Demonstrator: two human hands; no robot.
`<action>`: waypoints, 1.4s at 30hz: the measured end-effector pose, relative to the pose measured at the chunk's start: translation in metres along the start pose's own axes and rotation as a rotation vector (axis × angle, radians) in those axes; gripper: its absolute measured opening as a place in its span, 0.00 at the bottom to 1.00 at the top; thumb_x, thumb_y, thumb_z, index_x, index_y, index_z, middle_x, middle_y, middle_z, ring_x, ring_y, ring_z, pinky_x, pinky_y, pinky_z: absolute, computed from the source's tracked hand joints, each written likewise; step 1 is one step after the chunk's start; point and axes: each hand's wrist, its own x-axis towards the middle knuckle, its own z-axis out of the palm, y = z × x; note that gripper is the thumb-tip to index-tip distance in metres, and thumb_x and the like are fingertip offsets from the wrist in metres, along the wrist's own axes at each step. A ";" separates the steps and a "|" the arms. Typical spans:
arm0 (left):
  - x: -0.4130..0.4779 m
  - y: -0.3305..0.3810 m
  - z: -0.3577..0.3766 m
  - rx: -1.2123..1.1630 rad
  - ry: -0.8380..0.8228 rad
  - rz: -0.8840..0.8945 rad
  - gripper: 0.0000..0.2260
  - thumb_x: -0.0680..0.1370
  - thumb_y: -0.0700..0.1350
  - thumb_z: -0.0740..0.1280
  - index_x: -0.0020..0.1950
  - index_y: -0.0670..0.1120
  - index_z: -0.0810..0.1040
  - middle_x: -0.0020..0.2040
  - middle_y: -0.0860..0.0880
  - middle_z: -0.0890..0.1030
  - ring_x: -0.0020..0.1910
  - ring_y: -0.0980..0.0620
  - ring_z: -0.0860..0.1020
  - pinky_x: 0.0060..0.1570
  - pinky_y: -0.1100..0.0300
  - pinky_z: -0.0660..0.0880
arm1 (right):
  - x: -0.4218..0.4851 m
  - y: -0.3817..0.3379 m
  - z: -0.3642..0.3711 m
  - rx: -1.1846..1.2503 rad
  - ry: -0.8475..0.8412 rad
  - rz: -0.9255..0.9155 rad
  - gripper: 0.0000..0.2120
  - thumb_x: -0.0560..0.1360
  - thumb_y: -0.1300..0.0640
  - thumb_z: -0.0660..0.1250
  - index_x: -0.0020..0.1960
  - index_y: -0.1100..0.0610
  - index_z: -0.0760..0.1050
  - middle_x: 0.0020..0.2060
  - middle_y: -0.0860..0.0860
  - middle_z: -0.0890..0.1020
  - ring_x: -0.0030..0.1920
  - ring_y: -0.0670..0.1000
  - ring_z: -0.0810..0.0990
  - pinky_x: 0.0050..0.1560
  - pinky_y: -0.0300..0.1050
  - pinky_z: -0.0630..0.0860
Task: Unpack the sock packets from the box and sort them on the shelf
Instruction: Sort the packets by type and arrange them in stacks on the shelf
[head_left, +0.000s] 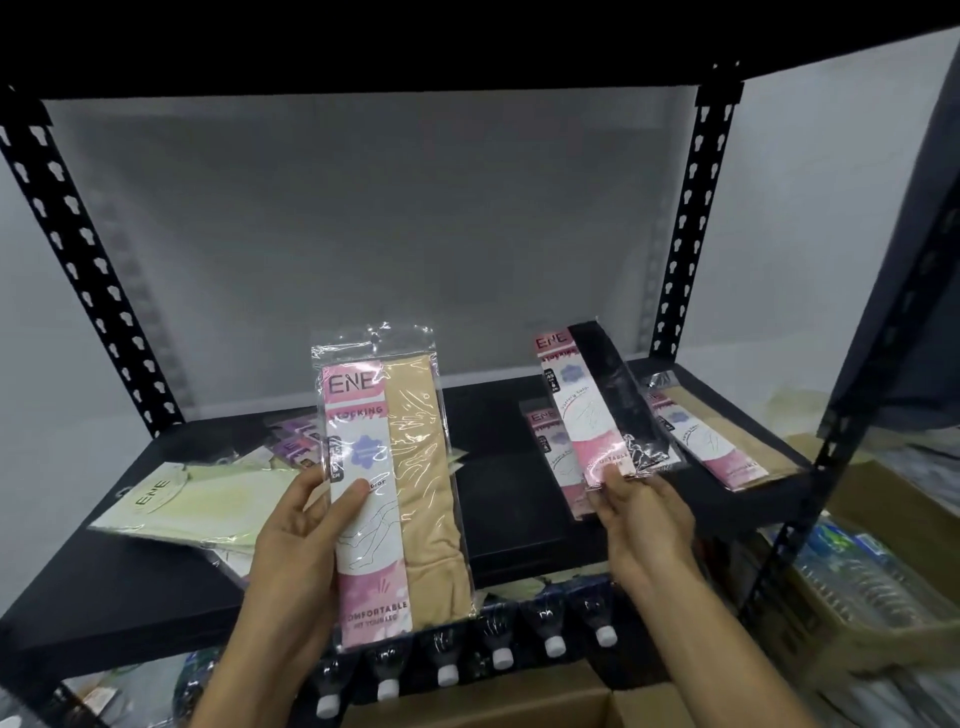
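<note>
My left hand (296, 540) holds a beige stocking packet (415, 467) with a pink ENE label upright in front of the black shelf (519, 499). My right hand (649, 519) grips the lower end of a black stocking packet (608, 400), tilted over the right part of the shelf. Under it lies another pink-labelled packet (545, 447). A beige packet (717, 441) lies flat at the shelf's right end. On the left lie a pale green packet (192, 504) and purple-labelled packets (296, 441). The cardboard box (519, 701) shows at the bottom edge.
Black perforated uprights (78, 260) (691, 218) frame the shelf, with a black board overhead. A row of dark bottles with white caps (498, 654) sits below the shelf's front edge. To the right stand cardboard boxes and wrapped water bottles (857, 582).
</note>
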 end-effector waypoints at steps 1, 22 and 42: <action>0.000 0.000 0.000 -0.001 0.003 -0.001 0.18 0.74 0.40 0.69 0.64 0.45 0.76 0.53 0.40 0.85 0.41 0.45 0.84 0.41 0.49 0.83 | 0.004 0.000 0.000 -0.039 0.021 0.001 0.12 0.74 0.76 0.62 0.51 0.62 0.72 0.46 0.59 0.80 0.50 0.54 0.82 0.46 0.46 0.79; -0.003 -0.005 0.009 0.008 -0.025 -0.008 0.18 0.72 0.41 0.70 0.62 0.46 0.77 0.52 0.39 0.85 0.42 0.44 0.85 0.38 0.51 0.83 | 0.018 0.006 -0.006 -0.310 0.094 -0.022 0.13 0.68 0.69 0.75 0.49 0.64 0.74 0.40 0.63 0.83 0.37 0.57 0.84 0.30 0.45 0.82; 0.000 -0.021 0.031 0.020 -0.077 -0.064 0.18 0.74 0.40 0.70 0.64 0.46 0.75 0.54 0.42 0.85 0.49 0.41 0.85 0.42 0.50 0.84 | 0.014 0.004 -0.036 -0.642 0.033 0.002 0.12 0.74 0.56 0.71 0.45 0.60 0.70 0.31 0.54 0.76 0.19 0.48 0.67 0.19 0.37 0.63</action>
